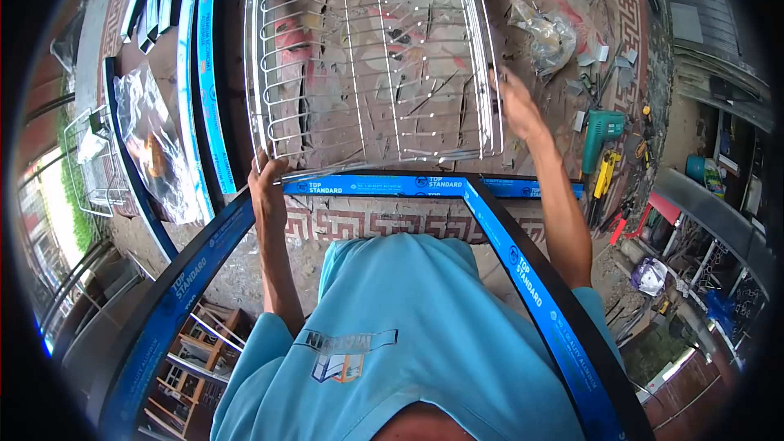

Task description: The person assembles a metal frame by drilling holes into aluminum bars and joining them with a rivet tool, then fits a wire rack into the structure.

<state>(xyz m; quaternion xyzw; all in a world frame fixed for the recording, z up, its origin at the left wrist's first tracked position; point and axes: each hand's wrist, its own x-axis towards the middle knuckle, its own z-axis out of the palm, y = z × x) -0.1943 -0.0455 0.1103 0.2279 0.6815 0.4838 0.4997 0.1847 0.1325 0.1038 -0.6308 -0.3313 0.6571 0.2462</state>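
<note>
A silver wire rack [483,73] with looped wires along its left side is held flat in front of me by both hands. My left hand [267,184] is closed on its near left corner. Fingers of my right hand [520,106] wrap the metal rail along its right side. Just below the rack's near edge runs a black frame [359,186] of aluminium bars covered in blue "TOP STANDARD" film. Two of its bars extend toward me, one on each side of my body. My left hand is right beside the frame's left corner.
Long blue-filmed bars [208,73] lie at left, beside a clear plastic bag [151,147]. To the right are a crumpled plastic bag [545,37], a green power drill [600,135] and a yellow tool [606,173]. Another wire rack [94,163] stands far left.
</note>
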